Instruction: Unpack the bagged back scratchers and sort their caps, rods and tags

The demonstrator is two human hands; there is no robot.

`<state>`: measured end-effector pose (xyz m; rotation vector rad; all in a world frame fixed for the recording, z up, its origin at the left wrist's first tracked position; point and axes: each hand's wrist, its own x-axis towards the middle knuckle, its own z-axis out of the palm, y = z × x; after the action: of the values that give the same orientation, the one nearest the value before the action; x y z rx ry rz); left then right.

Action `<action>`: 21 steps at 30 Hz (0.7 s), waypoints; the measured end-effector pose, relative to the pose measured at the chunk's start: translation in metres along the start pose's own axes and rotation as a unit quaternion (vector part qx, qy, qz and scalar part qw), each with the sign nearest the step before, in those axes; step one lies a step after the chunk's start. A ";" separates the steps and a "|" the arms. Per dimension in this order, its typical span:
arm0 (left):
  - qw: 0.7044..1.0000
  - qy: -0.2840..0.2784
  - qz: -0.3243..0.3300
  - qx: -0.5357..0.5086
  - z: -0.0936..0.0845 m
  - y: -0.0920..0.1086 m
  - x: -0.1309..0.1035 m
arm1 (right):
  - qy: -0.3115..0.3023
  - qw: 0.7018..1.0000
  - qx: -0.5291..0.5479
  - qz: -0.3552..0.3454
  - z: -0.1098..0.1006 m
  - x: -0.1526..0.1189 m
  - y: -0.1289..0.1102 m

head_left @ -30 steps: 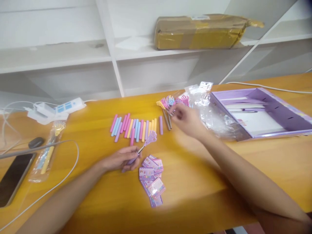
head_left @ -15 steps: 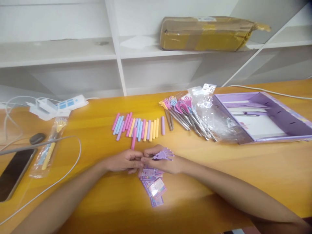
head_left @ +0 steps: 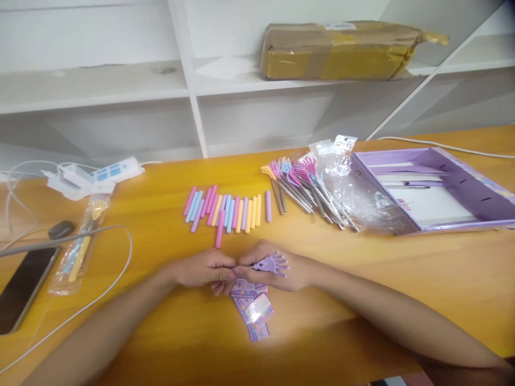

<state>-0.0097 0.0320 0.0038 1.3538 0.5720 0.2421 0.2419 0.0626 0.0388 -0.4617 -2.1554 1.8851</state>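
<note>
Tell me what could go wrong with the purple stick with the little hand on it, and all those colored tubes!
The purple stick could slip, since the left hand and right hand meet around it above the cards, and it might knock them about.

The pink tube poking out of the row sits close to the left hand, so a bump might roll it.

The metal rods overlap in a pile, so pulling one might drag others.

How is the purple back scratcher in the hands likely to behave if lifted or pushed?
The purple back scratcher probably handles stiffly: the short bit of rod showing looks straight. Its thin, splayed prongs may flex or snag. The broad head should discourage rolling.
</note>
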 end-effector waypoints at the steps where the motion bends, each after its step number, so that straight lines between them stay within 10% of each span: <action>1: 1.000 -0.003 0.002 -0.001 0.000 0.001 0.000 | 0.001 1.000 -0.009 -0.005 -0.001 0.000 -0.001; 21: 0.997 -0.064 -0.022 -0.036 0.000 0.009 0.001 | -0.002 0.997 -0.066 0.030 -0.003 -0.010 -0.022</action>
<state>-0.0079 0.0345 0.0125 1.2755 0.4804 0.1378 0.2507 0.0588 0.0611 -0.5545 -2.3035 1.7817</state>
